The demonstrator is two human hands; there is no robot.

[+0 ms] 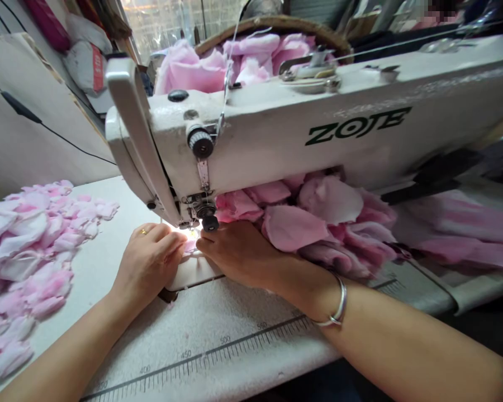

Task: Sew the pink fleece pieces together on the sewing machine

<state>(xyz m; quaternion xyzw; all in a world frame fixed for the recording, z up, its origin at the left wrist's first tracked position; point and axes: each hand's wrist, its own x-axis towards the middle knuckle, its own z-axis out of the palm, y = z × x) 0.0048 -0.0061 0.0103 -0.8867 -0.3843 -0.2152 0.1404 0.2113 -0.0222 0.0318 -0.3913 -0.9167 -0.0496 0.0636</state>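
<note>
A white ZOJE sewing machine point(276, 134) stands across the table. My left hand point(148, 259), with a ring on one finger, lies curled on the machine bed just left of the needle. My right hand point(238, 254), a silver bangle on its wrist, lies right of the needle, fingers closed. Between their fingertips, under the lit presser foot, both pinch a small pink fabric petal point(190, 245). The needle itself is mostly hidden by the machine head.
A heap of pink petals point(318, 223) fills the space under the machine arm. More loose petals point(29, 245) spread over the table's left side. A basket of pink fabric point(235, 61) sits behind the machine. A printed ruler point(201, 352) runs along the table's front.
</note>
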